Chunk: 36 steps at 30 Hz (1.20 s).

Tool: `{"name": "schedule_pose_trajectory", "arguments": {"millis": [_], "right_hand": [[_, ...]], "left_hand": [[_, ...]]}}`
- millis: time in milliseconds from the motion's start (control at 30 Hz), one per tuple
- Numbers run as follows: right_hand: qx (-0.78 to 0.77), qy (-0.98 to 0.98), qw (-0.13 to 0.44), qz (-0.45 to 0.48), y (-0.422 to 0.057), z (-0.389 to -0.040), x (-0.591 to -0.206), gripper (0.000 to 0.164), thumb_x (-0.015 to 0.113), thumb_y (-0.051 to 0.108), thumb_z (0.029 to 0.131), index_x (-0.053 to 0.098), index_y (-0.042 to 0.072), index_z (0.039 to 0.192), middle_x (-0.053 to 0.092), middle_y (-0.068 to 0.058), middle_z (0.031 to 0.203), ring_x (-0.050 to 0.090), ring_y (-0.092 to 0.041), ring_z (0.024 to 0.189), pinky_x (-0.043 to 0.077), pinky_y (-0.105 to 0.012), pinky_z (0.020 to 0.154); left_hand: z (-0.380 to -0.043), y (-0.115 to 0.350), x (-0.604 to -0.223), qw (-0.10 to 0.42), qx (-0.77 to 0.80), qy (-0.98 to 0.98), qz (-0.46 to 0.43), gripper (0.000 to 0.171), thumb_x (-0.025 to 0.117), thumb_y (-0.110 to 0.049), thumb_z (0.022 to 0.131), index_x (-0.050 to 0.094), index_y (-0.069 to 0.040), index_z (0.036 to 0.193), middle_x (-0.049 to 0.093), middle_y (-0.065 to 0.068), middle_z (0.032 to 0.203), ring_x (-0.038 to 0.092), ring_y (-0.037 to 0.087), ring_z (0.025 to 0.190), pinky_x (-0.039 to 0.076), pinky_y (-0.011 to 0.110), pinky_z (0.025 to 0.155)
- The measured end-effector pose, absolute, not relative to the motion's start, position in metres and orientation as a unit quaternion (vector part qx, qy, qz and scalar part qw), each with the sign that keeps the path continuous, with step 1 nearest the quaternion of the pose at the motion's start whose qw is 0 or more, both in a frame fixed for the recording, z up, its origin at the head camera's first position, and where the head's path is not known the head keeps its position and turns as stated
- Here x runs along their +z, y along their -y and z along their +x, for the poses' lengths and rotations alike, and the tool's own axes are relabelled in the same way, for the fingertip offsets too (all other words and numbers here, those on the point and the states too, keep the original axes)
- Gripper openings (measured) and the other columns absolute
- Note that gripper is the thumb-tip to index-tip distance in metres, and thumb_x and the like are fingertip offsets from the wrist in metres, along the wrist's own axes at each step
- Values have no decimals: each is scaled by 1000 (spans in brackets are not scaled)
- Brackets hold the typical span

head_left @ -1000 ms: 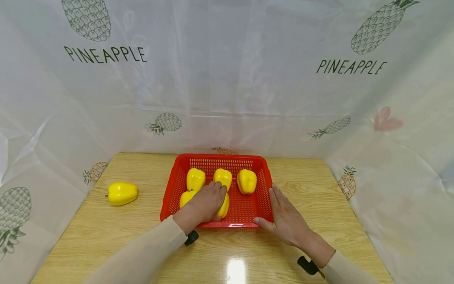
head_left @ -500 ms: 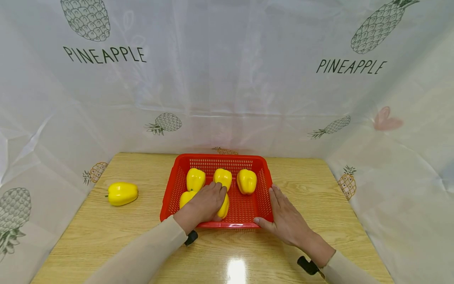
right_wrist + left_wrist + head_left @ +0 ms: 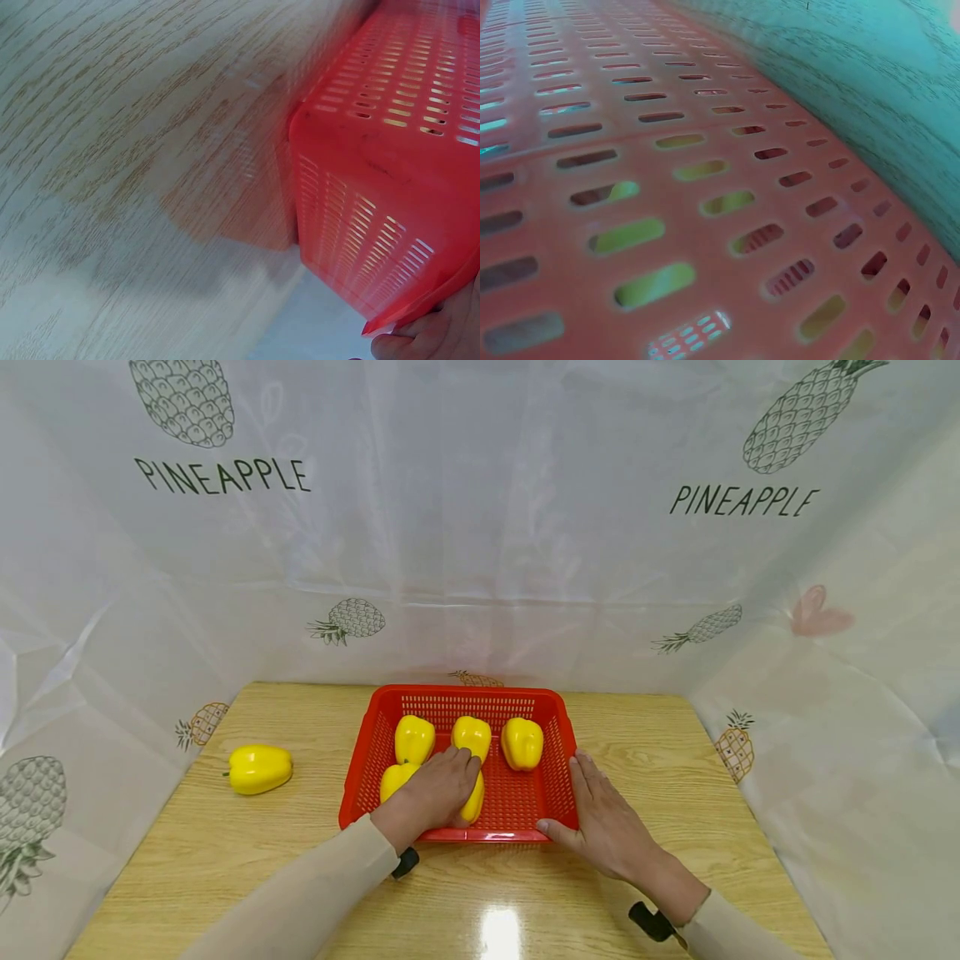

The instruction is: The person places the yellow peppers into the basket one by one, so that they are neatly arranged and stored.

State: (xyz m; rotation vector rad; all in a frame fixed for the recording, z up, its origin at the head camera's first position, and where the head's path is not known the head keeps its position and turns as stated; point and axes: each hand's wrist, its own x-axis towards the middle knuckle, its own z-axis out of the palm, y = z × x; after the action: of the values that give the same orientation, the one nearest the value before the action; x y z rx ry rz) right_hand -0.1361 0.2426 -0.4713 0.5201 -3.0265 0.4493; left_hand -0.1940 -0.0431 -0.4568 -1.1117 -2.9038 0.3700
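Observation:
A red plastic basket with slotted walls stands on the table. Inside it, my left hand curls its fingers over a yellow bell pepper near the front wall, hiding much of it. Other yellow bell peppers lie in the basket, three along the back and one front left. My right hand rests on the basket's front right corner, fingers straight along the right side and thumb at the front rim. The left wrist view is filled by the basket wall, with yellow showing through its slots.
Left of the basket, another yellow bell pepper lies on its side on the wooden table. A pale curtain printed with pineapples hangs behind the table and along both sides.

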Motion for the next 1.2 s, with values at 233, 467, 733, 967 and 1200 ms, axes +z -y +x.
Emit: {"name": "schedule_pose_trajectory", "arguments": {"millis": [233,467,733,967,1200], "right_hand": [[144,975,23,169,-243,-136,-471,113,54,75,97,21,-9,164,18,-28,173,25,-46,159,31,-63,125],[145,975,22,169,-242,-136,-472,113,54,76,96,21,-9,164,18,-27,173,25,-46,159,32,-63,125],[145,974,23,170,-242,-136,-471,112,55,75,97,22,-9,164,18,-27,173,27,-46,158,32,-63,124],[147,975,19,166,-241,-136,-471,112,55,75,97,21,-9,164,18,-27,173,26,-46,159,32,-63,124],[149,975,18,163,-241,-135,-470,113,54,75,96,21,-9,164,17,-28,173,26,-47,158,33,-64,123]], "left_hand": [[-194,43,-458,5,126,927,-353,85,84,-62,83,51,-7,139,57,8,116,50,24,103,53,30,94],[-196,45,-461,12,127,926,-356,96,78,-71,83,50,-5,147,58,10,121,51,24,104,53,31,96],[-196,47,-462,-14,88,933,-349,99,75,-69,86,46,-6,157,58,12,134,53,26,111,54,34,101],[-196,48,-460,-27,72,935,-345,100,73,-69,87,44,-8,160,57,13,137,54,26,114,53,34,105],[-197,50,-458,-9,59,936,-346,102,68,-74,89,42,-6,160,56,14,141,53,28,124,52,37,109]]}}
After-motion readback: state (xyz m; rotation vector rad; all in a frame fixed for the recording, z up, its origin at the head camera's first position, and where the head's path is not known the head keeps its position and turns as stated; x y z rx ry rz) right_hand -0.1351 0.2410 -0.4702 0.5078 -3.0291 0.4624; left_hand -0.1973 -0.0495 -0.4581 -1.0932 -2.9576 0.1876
